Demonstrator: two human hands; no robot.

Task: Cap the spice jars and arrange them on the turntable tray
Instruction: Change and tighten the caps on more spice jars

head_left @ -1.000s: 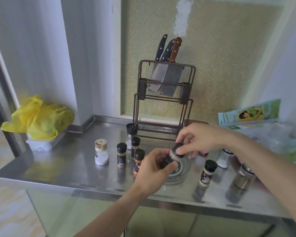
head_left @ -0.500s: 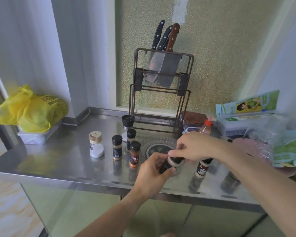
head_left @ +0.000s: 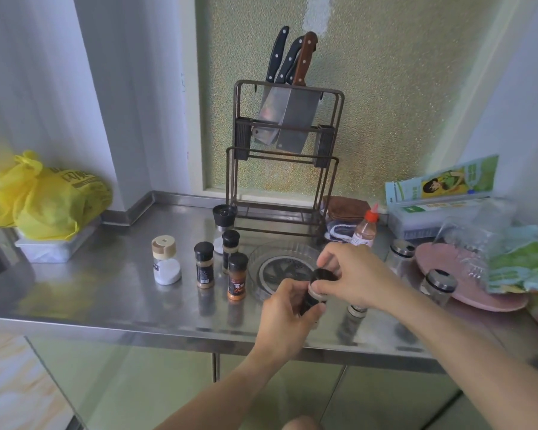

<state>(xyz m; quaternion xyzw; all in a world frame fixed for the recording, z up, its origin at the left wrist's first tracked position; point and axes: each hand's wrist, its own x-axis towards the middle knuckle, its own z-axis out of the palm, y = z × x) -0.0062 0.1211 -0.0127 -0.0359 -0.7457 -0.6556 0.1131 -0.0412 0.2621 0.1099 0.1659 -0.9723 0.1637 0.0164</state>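
My left hand [head_left: 284, 311] grips a small dark spice jar [head_left: 312, 297], tilted, above the counter's front part. My right hand [head_left: 351, 276] pinches the jar's black cap [head_left: 323, 274] at the jar's mouth. The clear round turntable tray [head_left: 280, 262] lies just behind the hands with nothing on it. Left of the tray stand capped jars: a white one with a tan lid [head_left: 166, 260], a brown one [head_left: 204, 264], an orange one [head_left: 238, 277] and a darker one [head_left: 230, 248] behind. Another jar [head_left: 357, 310] shows partly under my right wrist.
A knife rack [head_left: 284, 156] with cleavers stands at the back wall, a black grinder [head_left: 224, 217] beside it. Two glass shakers [head_left: 402, 256] [head_left: 439, 287], a pink plate [head_left: 466, 290], bags and boxes crowd the right. A yellow bag [head_left: 44, 198] sits far left. The counter edge [head_left: 137, 328] runs close below.
The camera view has shifted a little, and both hands have come lower and nearer the counter's front edge. My hands keep the jar and cap together throughout.
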